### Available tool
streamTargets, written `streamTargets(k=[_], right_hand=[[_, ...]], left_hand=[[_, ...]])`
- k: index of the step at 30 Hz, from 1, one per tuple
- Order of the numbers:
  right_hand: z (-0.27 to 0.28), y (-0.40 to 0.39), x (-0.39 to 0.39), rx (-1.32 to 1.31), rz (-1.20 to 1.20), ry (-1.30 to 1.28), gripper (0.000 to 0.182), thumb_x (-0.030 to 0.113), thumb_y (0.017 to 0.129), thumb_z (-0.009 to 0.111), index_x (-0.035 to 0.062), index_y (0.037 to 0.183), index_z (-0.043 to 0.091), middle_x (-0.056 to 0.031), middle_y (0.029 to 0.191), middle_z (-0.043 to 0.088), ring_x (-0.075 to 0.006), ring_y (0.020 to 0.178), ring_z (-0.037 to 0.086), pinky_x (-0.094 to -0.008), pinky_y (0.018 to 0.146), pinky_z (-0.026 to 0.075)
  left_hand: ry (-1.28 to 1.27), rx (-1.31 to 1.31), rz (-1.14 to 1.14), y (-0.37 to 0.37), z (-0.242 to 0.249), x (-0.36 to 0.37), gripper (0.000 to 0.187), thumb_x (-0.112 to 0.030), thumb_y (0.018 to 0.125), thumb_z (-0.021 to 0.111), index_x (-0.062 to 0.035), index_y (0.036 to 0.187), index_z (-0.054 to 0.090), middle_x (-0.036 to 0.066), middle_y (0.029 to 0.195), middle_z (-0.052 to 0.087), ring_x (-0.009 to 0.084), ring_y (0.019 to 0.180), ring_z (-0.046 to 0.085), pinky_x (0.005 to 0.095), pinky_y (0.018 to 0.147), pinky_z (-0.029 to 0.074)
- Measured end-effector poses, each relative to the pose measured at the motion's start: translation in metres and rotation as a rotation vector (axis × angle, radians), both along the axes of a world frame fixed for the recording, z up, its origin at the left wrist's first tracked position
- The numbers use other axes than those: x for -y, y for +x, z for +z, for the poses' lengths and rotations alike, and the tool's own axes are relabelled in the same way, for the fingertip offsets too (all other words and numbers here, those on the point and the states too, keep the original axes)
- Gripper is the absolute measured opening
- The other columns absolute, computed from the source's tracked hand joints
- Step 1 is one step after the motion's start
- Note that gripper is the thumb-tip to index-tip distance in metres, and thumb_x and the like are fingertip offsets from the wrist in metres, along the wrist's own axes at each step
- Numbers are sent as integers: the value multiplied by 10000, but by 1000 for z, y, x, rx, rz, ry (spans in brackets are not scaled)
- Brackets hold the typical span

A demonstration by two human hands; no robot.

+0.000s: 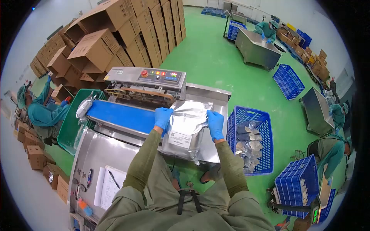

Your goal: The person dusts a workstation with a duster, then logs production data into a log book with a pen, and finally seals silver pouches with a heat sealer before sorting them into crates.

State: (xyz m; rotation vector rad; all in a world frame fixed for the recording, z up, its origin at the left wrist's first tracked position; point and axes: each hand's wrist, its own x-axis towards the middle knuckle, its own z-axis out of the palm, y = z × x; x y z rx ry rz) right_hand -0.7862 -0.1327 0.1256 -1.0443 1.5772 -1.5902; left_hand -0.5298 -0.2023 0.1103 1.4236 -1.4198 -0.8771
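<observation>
Silver foil pouch (187, 129) lies on the steel table (216, 150) beside the blue conveyor belt (121, 114); its white label (180, 139) is too small to read. Blue-gloved left hand (163, 117) and right hand (215, 124) each pinch its upper corners

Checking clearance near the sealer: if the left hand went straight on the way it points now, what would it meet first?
The left hand, gripping the silver pouch at its top corner, points up toward the sealing machine. It would probably meet the machine's belt housing first, though depth is hard to judge.
</observation>
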Motion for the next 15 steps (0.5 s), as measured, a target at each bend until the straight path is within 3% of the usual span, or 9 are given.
streamTargets(k=[4,8,11,12,13,14,15], right_hand=[[9,22,8,165,46,62,342,222,899,651,2,642,600,-15,560,542,-99,469,460,-300,426,347],[-20,36,28,84,48,23,341,206,907,643,11,632,592,-10,559,538,-92,495,476,-313,461,375],[-16,57,36,234,68,65,362,217,922,638,3,632,601,-10,554,528,-88,507,461,-327,480,377],[-45,59,53,88,102,-39,263,178,894,640,11,692,653,-68,575,583,-165,507,532,-365,507,419],[-60,62,69,-703,43,-400,150,143,848,620,43,759,688,-145,668,646,-285,589,620,-423,567,468],[-57,65,71,-891,214,-145,226,232,894,594,63,769,678,-161,808,677,-312,731,652,-424,653,500],[-70,64,78,-854,185,-379,236,248,904,585,46,841,690,-175,818,686,-330,730,657,-430,671,511]], left_hand=[[116,-98,27,26,-27,26,236,-168,799,739,-5,636,689,22,560,612,83,541,516,335,501,391],[78,56,69,46,-31,43,252,-206,813,744,-7,665,697,24,587,628,89,548,515,345,519,408],[-33,70,20,64,-27,46,266,-229,839,706,5,712,698,22,599,593,105,574,492,359,519,396],[-71,151,-17,80,-38,52,262,-234,863,680,2,750,700,28,639,612,112,604,491,359,544,406],[-107,229,-90,99,-52,63,262,-239,887,654,-1,789,703,35,680,631,119,633,490,360,569,416],[-89,257,-145,112,-56,73,246,-225,908,636,2,838,701,36,708,638,123,649,507,347,582,428],[-6,161,-144,125,-48,68,234,-212,929,618,4,886,699,37,736,645,128,665,523,335,594,440]])
